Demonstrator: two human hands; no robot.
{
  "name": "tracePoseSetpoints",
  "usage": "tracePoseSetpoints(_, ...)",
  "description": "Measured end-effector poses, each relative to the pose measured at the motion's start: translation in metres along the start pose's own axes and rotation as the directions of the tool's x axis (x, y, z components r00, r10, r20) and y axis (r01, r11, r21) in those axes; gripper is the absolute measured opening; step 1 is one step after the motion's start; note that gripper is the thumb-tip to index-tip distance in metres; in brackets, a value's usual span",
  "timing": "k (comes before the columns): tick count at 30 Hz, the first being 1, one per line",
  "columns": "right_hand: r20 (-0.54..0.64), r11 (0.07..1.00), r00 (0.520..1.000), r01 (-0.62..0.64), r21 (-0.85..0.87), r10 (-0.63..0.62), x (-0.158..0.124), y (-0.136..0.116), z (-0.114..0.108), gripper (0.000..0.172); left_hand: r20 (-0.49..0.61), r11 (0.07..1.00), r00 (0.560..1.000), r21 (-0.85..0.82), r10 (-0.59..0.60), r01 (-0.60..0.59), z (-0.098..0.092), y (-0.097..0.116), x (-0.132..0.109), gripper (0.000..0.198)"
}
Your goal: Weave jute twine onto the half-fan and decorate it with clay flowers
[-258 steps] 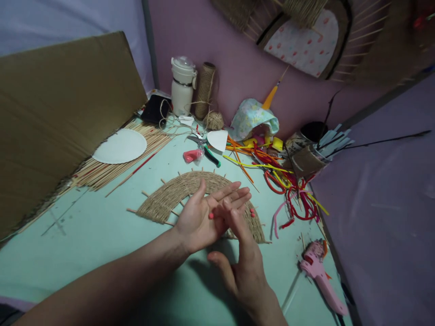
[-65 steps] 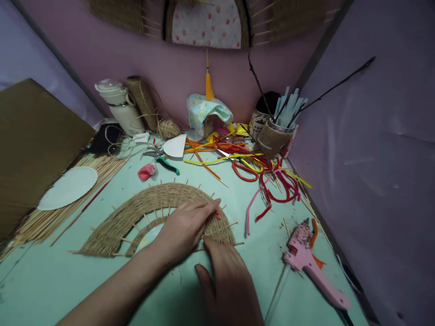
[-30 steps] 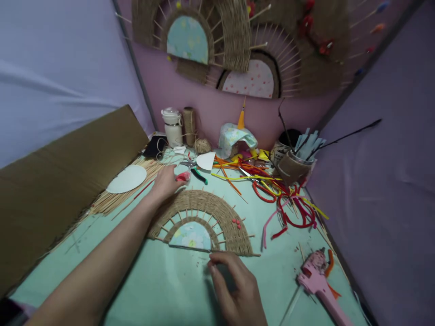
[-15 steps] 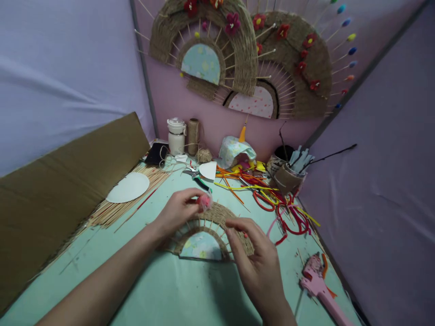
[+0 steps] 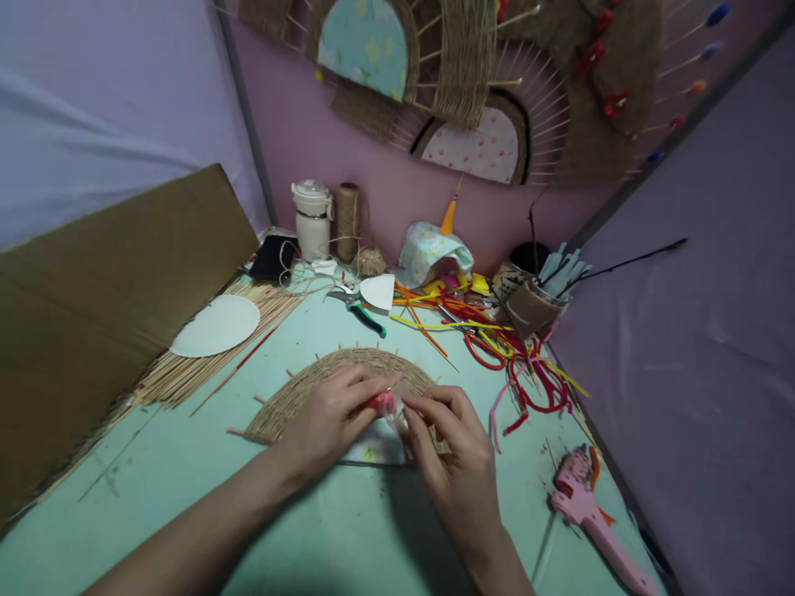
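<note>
Above the woven half-circle of twine and sticks [image 5: 273,414], my left hand [image 5: 329,414] is closed on a small pink bundle in clear plastic [image 5: 386,403]. My right hand [image 5: 456,451] comes in from the other side, thumb and index finger pinched at the bundle's clear wrapping. What exactly lies inside the plastic is too blurred to make out. Part of the half-circle's patterned fabric centre [image 5: 373,447] shows under my hands; stick ends poke out along its upper rim. The half-circle lies flat on the pale green tabletop [image 5: 310,538].
A pink glue gun [image 5: 590,513] lies at the right. Behind my hands are green-handled pruners [image 5: 363,314], red-handled scissors [image 5: 484,352] and coloured pipe cleaners [image 5: 428,327]. Thin sticks [image 5: 186,381] and a white oval [image 5: 217,325] lie left, beside a cardboard panel [image 5: 118,298]. A white jar [image 5: 312,219] stands behind.
My right hand has moved in to the pink bundle and now pinches its wrapping. The left hand has moved down and slightly right with the bundle. The camera view has tilted downward.
</note>
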State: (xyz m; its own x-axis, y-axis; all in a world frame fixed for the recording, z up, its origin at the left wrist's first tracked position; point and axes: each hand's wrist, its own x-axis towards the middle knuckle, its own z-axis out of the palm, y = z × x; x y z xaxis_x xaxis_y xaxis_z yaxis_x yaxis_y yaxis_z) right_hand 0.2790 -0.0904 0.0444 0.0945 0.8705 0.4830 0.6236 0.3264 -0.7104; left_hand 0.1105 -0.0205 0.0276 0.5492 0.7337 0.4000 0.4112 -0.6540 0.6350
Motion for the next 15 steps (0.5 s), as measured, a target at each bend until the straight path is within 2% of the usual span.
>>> tracePoseSetpoints(8, 0.081, 0.995, 0.993, -0.091, 0.048, 0.087, -0.0031, 0.0064, 0.0047, 0.020, 0.015, 0.998, 1.000, 0.056, 0.025, -0.026, 0.0075, 0.0028, -0.0049, 0.038)
tracePoseSetpoints(15, 0.106, 0.996, 0.991, -0.081, 0.039, 0.077, -0.0028, 0.0059, 0.0067, 0.012, 0.007, 0.993, 0.998, 0.102, 0.064, -0.065, 0.0074, 0.0028, -0.0059, 0.040)
